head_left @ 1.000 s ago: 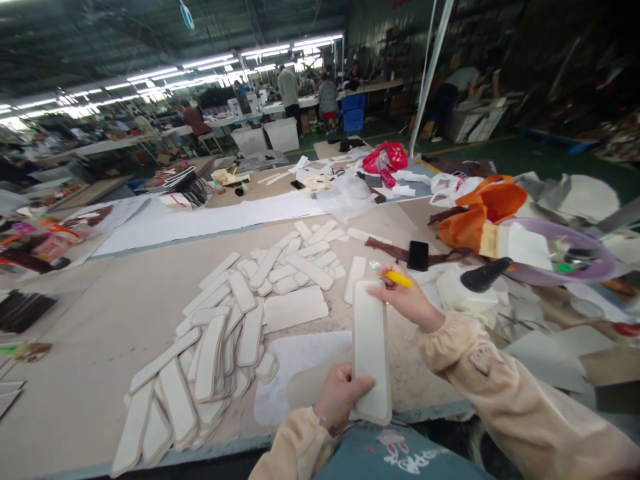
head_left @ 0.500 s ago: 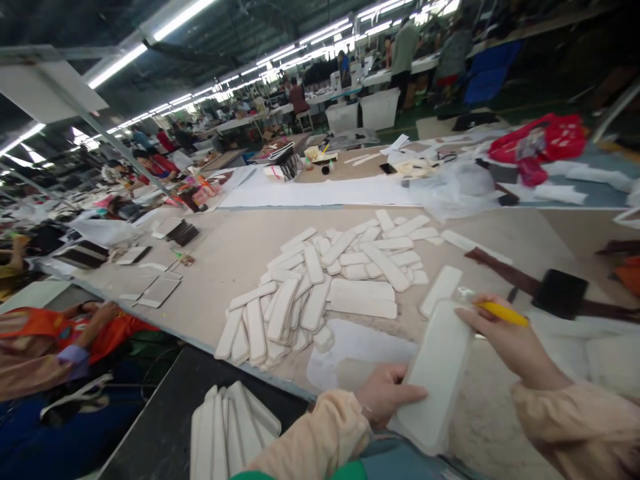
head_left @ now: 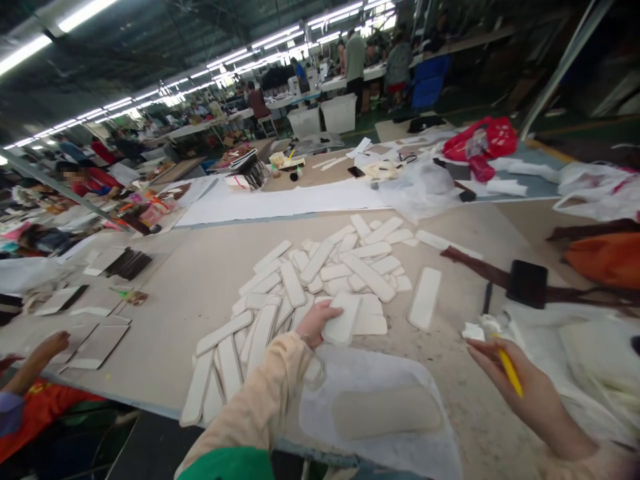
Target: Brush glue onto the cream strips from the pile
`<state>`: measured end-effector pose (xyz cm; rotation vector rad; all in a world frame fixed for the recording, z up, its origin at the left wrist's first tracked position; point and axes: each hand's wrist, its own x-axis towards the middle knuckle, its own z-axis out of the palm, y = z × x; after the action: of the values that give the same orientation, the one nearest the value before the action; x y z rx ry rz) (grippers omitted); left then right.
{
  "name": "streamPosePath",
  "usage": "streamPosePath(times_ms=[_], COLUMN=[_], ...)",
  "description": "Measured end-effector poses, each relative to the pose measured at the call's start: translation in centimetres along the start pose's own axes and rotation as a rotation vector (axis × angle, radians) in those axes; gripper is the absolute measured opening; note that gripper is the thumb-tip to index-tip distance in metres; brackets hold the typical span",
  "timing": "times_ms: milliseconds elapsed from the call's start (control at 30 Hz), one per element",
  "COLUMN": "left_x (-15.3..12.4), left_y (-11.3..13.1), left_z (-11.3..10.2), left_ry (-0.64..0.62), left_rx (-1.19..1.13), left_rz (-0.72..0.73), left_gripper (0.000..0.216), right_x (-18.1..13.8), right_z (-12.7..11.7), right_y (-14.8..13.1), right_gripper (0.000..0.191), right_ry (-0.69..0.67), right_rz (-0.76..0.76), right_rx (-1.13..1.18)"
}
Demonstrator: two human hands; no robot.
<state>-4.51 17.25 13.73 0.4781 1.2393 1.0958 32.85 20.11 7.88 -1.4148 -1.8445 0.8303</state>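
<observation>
My left hand (head_left: 316, 325) is closed on a white panel (head_left: 344, 321), thumb on top, just over the near right side of a heap of white rounded panels (head_left: 300, 280). My right hand (head_left: 525, 383) is off to the right, with a slim yellow tool (head_left: 510, 367) in its grip; the tool's working end is not clear. A small white piece (head_left: 473, 331) shows at the fingertips of that hand. Below the left hand lies a white sheet (head_left: 373, 363) with a greyish oblong shape (head_left: 387, 411) on it. A single panel (head_left: 425, 298) rests between the hands.
A black square object (head_left: 527, 283) on a brown strap (head_left: 467, 265) lies at the right, near an orange bag (head_left: 605, 260). Clear plastic (head_left: 420, 190) and a red bag (head_left: 483, 140) are farther back. At left, a co-worker's hand (head_left: 53, 347) is beside flat pieces (head_left: 100, 342).
Both hands were on one long panel at the front; now they are apart. My left hand has moved forward and left to the heap. The right keeps the yellow tool. The view has shifted.
</observation>
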Motion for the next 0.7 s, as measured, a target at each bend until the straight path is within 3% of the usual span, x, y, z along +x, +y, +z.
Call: streamPosePath(times_ms=[100, 167, 367, 533, 633, 700], left_x=[4.9, 8.2, 15.4, 16.2, 14.6, 12.4], left_y=[4.0, 5.9, 7.6, 7.1, 5.5, 3.3], left_z=[-2.3, -3.8, -7.9, -10.8, -11.4, -11.2], left_ry=[0.045, 0.140, 0.399, 0.644, 0.717, 0.691], left_rx=[0.154, 0.367, 0.762, 1.042, 1.206, 1.308], left_rz=[0.088, 0.134, 0.076, 0.065, 0.141, 0.251], left_gripper=[0.048, 0.045, 0.030, 0.040, 0.049, 0.050], right_x=[-1.6, -2.6, -5.4, -7.6, -8.5, -9.2], right_z=[-1.0, -1.3, -0.5, 0.3, 0.3, 0.4], right_y=[0.9, 0.8, 0.2, -0.2, -0.7, -0.9], right_gripper=[0.029, 0.026, 0.025, 0.024, 0.023, 0.021], right_ry=[0.026, 0.031, 0.007, -0.074, -0.136, -0.198], right_rz=[0.021, 0.046, 0.107, 0.181, 0.186, 0.183], right_rx=[-0.094, -0.124, -0.160, -0.179, -0.171, -0.144])
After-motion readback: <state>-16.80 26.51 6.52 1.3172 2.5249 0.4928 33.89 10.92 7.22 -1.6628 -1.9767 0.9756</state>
